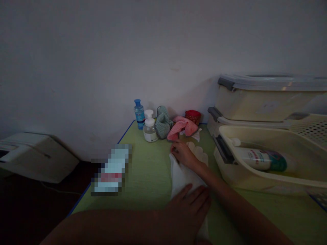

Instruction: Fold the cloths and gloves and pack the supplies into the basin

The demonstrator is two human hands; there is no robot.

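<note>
A long white rubber glove [182,177] lies on the green table [150,170], cuff toward me and fingers pointing away. My left hand [187,209] lies flat on the glove's near end, fingers stretched out. My right hand [181,153] rests farther up on the glove near its finger part [199,151], with its fingers curled and pressed down against the rubber.
At the back by the wall stand a blue bottle [139,114], a clear pump bottle [149,127], a teal cloth [162,124], a pink cloth [182,127] and a red cup [193,116]. Cream bins [258,173] with a white bottle [260,159] are stacked at right. A blurred item [112,170] lies left.
</note>
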